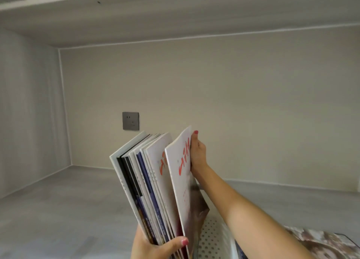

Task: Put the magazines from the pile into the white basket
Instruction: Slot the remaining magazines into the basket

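Observation:
Several magazines stand upright, fanned out, in the middle of the head view. My left hand grips their lower edge from below, thumb across the front. My right hand holds the top right edge of the frontmost magazine, a white one with red lettering, tilted away from the others. Just right of the magazines' lower part, the white perforated basket shows partly under my right forearm. The magazine pile lies at the bottom right, with a mottled brown and white cover on top.
A grey desk surface spreads to the left and behind. A beige back wall carries a grey power socket. A side wall closes the left, and a shelf underside runs overhead.

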